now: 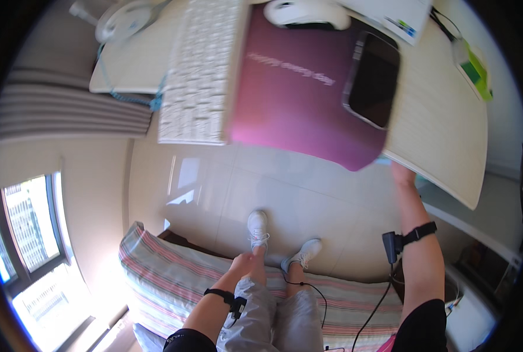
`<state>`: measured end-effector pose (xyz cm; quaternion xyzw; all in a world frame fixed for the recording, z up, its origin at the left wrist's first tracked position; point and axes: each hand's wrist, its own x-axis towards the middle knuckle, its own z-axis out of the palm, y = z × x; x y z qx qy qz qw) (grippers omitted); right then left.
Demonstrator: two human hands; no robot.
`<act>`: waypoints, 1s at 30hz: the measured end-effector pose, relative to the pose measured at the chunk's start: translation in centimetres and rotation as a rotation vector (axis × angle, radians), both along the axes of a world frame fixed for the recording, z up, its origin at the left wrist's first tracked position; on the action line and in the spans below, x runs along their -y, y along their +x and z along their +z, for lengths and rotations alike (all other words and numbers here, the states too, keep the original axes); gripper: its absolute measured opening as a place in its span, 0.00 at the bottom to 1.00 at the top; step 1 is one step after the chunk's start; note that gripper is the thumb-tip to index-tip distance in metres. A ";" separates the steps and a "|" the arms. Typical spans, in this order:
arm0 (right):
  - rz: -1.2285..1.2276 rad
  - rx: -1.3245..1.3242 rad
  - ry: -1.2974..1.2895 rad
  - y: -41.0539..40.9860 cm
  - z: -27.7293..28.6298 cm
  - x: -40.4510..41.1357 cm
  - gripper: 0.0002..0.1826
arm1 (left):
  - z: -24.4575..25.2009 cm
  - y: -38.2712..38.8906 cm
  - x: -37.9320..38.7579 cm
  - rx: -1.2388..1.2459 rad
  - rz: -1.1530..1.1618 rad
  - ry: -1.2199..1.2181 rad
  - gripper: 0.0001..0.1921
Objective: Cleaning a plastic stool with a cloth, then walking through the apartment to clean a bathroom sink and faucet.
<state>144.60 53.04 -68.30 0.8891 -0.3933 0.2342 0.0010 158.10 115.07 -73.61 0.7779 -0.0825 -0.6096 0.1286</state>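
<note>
My left hand (243, 265) hangs over my left leg, near the edge of the seat; its fingers are too indistinct to read. My right hand (403, 173) reaches beneath the desk (437, 119), at its near edge on the right. The desk top hides its fingers and anything they touch; a sliver of something pale teal shows beside it. Above on the desk lies a pink and purple mat (287, 105) bearing writing. A dark-screened smartphone (373, 81) rests on the mat's right side. A white keyboard (197, 83) lies along its left.
A white rounded device (307, 14) sits on the mat's far end. A green and white packet (474, 70) is at the desk's right. A striped cover (177, 268) lies behind my legs. Black cables (378, 303) hang from straps on both my forearms.
</note>
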 end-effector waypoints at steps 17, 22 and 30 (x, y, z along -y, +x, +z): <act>0.108 -0.046 -0.229 22.2 1.8 -8.9 0.19 | 0.5 7.6 -0.4 0.079 0.260 -0.071 0.16; 0.208 -0.025 -0.196 21.0 1.3 -9.4 0.17 | 1.3 8.1 -8.4 0.071 0.378 0.022 0.17; 0.199 -0.073 -0.191 23.3 3.4 -13.8 0.17 | 0.8 6.0 -13.7 0.086 0.466 0.183 0.15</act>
